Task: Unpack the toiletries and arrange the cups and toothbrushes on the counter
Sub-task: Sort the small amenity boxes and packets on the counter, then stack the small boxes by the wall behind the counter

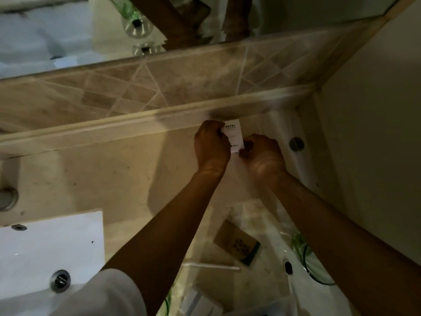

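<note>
Both hands are working up near the back of the counter (95, 169), just below the tiled backsplash (159, 87). Left hand (211, 144) is curling shut on the left edge of a small white packet (233, 135) w/ "HOTEL" printed in black at the top; right hand (262, 156) is pinching the packet's lower right corner, fingers closed tight on it. Packet is being held upright btwn the two hands, above the counter, close to the ledge under the tiles; can't tell if it's touching the surface. Both forearms are reaching fwd, and a white sleeve (109, 293) is showing at the bottom on the left arm. Lower down the counter, a brown cardboard box (237, 241) w/ a dot pattern and green edge is lying flat, and just below it a thin white stick (211, 266) is lying crosswise. To the right of those, clear plastic wrap w/ a green-rimmed cup (305, 254) is sitting near the right forearm, blurry. White sink (45, 247) w/ a metal drain is sitting bottom left. Mirror (68, 30) above the tiles is reflecting the arms and a clear cup.
</note>
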### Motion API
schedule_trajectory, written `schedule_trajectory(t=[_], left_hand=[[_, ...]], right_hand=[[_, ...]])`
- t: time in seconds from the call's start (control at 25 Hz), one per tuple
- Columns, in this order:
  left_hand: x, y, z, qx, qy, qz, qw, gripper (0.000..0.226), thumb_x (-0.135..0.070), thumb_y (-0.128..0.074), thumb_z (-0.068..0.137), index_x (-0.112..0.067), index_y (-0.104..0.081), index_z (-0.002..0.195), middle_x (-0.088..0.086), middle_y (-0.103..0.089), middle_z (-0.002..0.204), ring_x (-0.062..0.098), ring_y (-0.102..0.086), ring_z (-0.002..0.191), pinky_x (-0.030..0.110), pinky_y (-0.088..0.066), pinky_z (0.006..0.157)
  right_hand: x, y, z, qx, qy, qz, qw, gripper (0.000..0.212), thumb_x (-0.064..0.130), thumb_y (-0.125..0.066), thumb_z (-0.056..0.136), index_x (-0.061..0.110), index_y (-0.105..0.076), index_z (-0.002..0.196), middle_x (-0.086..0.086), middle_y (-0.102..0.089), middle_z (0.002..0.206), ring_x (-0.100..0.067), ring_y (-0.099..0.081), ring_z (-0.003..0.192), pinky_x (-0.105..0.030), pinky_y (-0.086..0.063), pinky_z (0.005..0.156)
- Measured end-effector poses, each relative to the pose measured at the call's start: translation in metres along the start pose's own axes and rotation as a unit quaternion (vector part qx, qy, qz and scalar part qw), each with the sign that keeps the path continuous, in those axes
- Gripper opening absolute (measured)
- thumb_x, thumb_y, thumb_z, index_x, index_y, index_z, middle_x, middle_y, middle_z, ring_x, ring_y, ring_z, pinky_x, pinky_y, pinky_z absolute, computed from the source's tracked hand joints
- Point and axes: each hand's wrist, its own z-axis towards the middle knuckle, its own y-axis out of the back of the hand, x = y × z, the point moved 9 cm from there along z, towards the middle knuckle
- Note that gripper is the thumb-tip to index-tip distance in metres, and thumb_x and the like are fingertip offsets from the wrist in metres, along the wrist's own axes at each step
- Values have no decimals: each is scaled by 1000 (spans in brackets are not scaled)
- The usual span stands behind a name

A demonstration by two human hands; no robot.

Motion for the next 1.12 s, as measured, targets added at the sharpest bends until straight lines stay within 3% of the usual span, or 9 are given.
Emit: schedule_trajectory(t=[0.36,0.52,0.64,0.8,0.92,1.0,1.12], left_hand=[[2,-7,0,40,9,-40,998,36,3,-59,87,-4,-67,122,15,-67,128,29,-65,115,42,-56,97],[-9,10,-20,38,-27,-56,997,40,2,-57,88,-4,-63,127,14,-63,133,27,-61,120,41,-53,100],[-19,38,-49,-1,-79,-47,996,38,3,-55,85,-4,-68,121,13,-67,125,25,-65,111,36,-55,93],[-4,70,-120,-17,-53,-76,996,24,-2,-57,87,-9,-72,104,4,-70,103,11,-64,91,27,-55,83],[20,85,-193,22,-41,-75,996,19,-6,-56,87,-15,-71,95,-3,-69,92,3,-60,81,7,-43,74],[44,91,-242,60,-8,-84,995,18,-9,-57,88,-19,-71,92,-7,-68,88,2,-59,78,6,-42,70],[86,106,-312,83,39,-81,992,18,-7,-60,87,-20,-72,90,-7,-70,87,3,-61,76,16,-46,70]], right_hand=[[-3,0,7,-16,-9,27,999,31,27,-61,94,16,-64,123,-7,-68,125,-29,-65,111,-43,-51,98],[-3,8,-11,-66,18,59,996,25,19,-63,90,6,-66,111,-12,-71,117,-30,-67,106,-24,-50,86],[-12,16,-35,-84,-5,133,987,38,18,-67,86,5,-63,121,-15,-67,119,-30,-65,106,-22,-44,81],[-13,-2,-88,-12,-3,148,989,36,24,-66,84,22,-64,119,2,-70,99,-14,-69,87,-26,-54,77],[-5,-27,-147,40,70,129,988,20,26,-65,85,28,-69,104,12,-70,92,-3,-66,78,-22,-55,74],[-4,-49,-187,75,121,108,984,10,28,-67,85,31,-70,94,17,-68,84,4,-64,75,-9,-49,66],[-17,-96,-241,146,149,65,976,17,19,-66,85,28,-71,99,15,-67,90,5,-61,78,-8,-43,65]])
